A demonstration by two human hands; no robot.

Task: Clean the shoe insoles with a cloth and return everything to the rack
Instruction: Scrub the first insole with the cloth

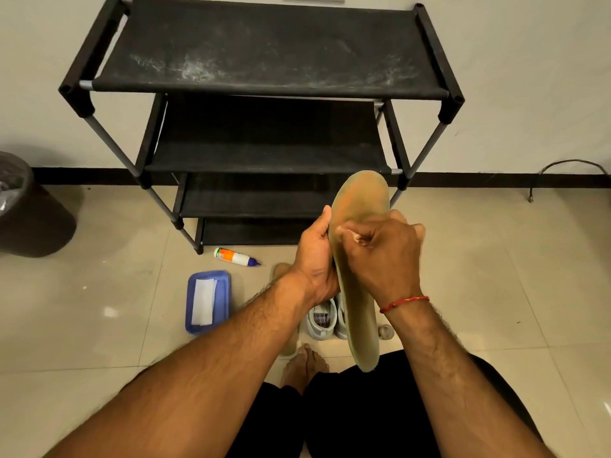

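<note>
Beige glossy floor tiles [99, 325] meet a white wall. A black four-tier fabric shoe rack [264, 51] stands against that wall at 12 o'clock. In front of the seated person, the tan foam shoe insole [360, 200] is held in the air above a pair of pale grey sneakers [322, 320]. Its long axis runs from the toe at 12 o'clock to the heel at 6 o'clock, broad face toward the camera.

The left hand [314, 259] grips the insole's 9 o'clock edge near mid-length, thumb lying up along that edge. The right hand [380, 256] is curled into a fist and pinches a small pale cloth [358, 239] against the insole face.

Judgement: wiping strokes should follow the 12-to-6 axis. The discoloured toe lies beyond the right hand at 12 o'clock, and the heel lies below its wrist at 6 o'clock.
</note>
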